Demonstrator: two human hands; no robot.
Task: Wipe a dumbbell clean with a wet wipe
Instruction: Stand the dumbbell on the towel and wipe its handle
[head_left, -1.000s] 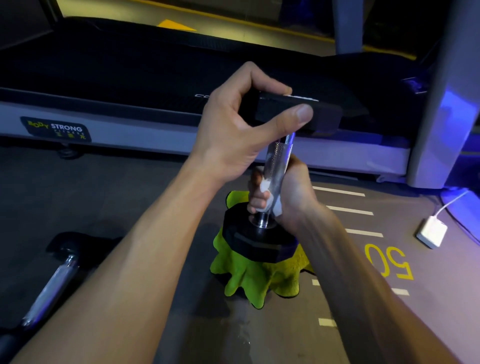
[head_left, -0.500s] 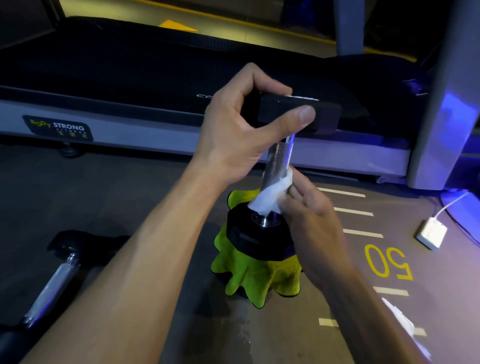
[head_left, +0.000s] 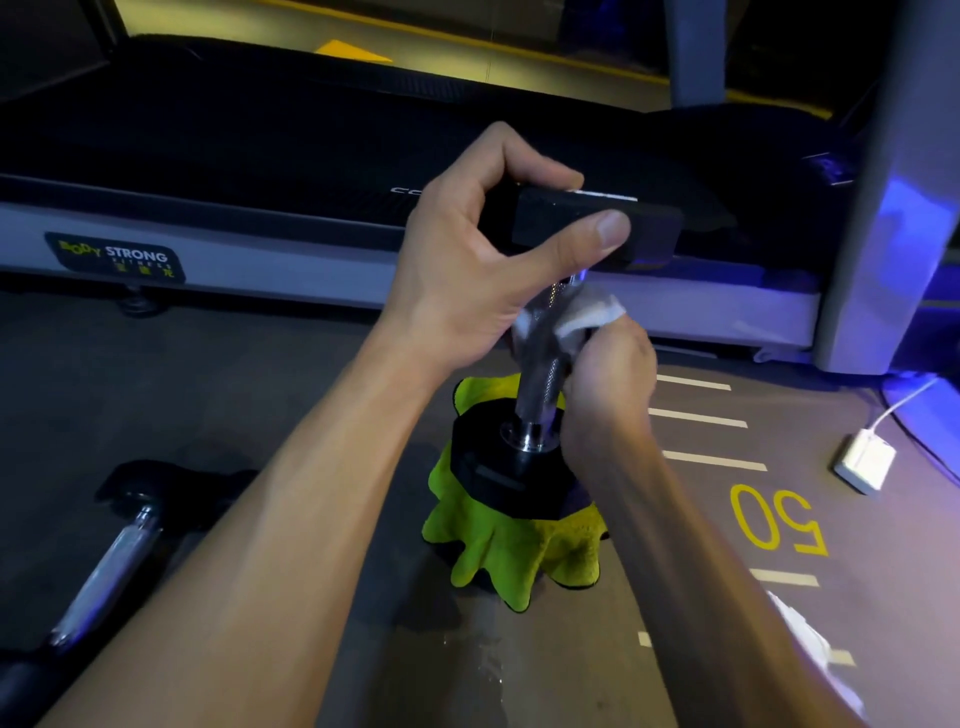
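A black dumbbell (head_left: 501, 470) with a knurled metal handle stands on end, tilted slightly, its lower head resting on a yellow-green cloth (head_left: 511, 551) on the floor. My left hand (head_left: 467, 270) grips the upper black head from the left, thumb across its front. My right hand (head_left: 608, 379) presses a white wet wipe (head_left: 589, 314) around the upper part of the handle, just under the top head. The wipe wraps partly round the bar and hides part of it.
A treadmill (head_left: 208, 260) runs across the back, its grey post at the right. A second dumbbell (head_left: 111, 561) lies on the floor at lower left. A white power adapter (head_left: 865, 462) with cable sits at right. Another white wipe (head_left: 810, 644) lies behind my right forearm.
My right hand has slid the wipe up the handle from near the lower head to just under the top head. The left hand and dumbbell have stayed in place.
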